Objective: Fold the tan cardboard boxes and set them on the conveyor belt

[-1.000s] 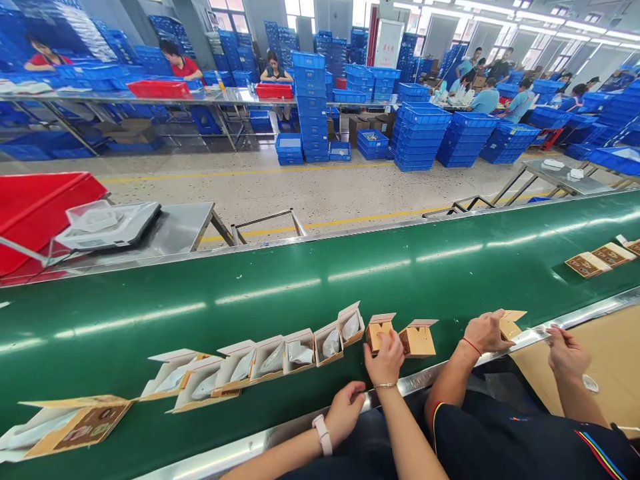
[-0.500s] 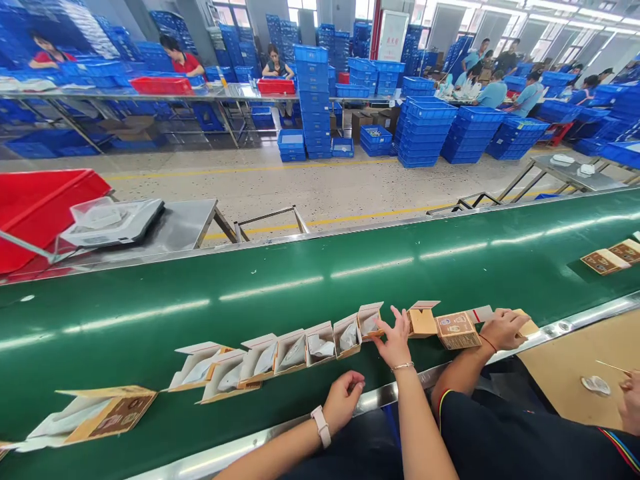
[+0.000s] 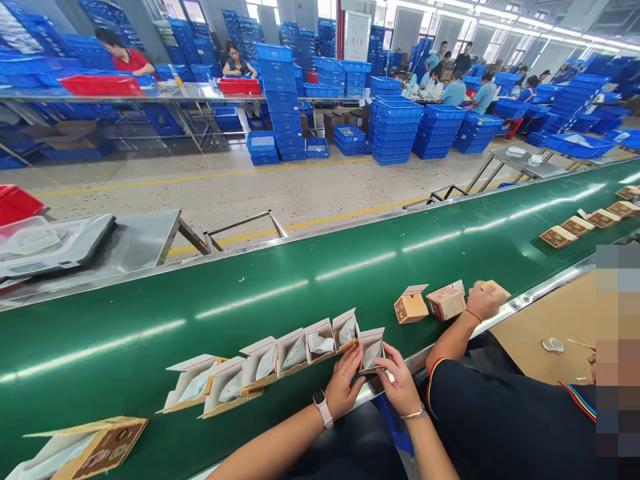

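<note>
Open carton (image 3: 371, 353) at the near side of the green belt (image 3: 350, 287), grasped between my left hand (image 3: 345, 381) and right hand (image 3: 399, 385), I note. Just left, a row of cartons (image 3: 291, 357) holds pale bags (image 3: 320, 344); farther right, a co-worker's hand (image 3: 481, 300).

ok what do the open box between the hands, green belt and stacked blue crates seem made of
Open box: probably thin cardboard, matte, going by its straight-creased flap.
Green belt: smooth, glossy, likely rubber or plastic, as light reflects in streaks; which one is unclear.
Blue crates: probably moulded plastic, given their even colour and matching rims.
</note>
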Available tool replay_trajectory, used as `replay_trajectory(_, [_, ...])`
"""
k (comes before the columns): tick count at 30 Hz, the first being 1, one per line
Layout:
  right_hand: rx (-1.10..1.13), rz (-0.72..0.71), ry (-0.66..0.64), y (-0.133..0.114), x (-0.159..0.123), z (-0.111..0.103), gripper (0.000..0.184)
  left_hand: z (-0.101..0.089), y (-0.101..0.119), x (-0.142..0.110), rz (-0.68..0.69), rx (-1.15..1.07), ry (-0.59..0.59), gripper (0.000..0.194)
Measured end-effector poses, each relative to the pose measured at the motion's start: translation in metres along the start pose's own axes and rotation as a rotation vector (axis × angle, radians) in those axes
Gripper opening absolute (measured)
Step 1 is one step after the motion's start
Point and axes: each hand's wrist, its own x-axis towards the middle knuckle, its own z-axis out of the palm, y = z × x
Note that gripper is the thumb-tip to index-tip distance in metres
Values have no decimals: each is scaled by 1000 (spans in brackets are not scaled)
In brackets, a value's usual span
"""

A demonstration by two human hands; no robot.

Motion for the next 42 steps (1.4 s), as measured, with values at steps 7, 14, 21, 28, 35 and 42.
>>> replay_trajectory(7, [-84, 23, 171, 17, -2, 4, 28, 17, -1, 30, 40, 9, -43, 23])
replay_trajectory(14, [235, 444, 622, 25, 11, 33, 39, 66, -6, 50, -118, -209, 366, 15])
replay_trajectory(21, [241, 589, 732, 36, 20, 33, 49, 99, -1, 61, -333, -354, 585, 37])
replay_trajectory(28, [190, 587, 714, 57, 35, 23, 40, 109, 8, 90, -687, -356, 510, 25])
replay_trajectory(35, [-146, 377, 742, 28, 20, 25, 49, 93, 15, 76, -746, -471, 367, 22])
replay_trajectory(42, [-192, 284, 592, 19, 63, -130, 42, 14, -3, -37, -899, -407, 128, 45])
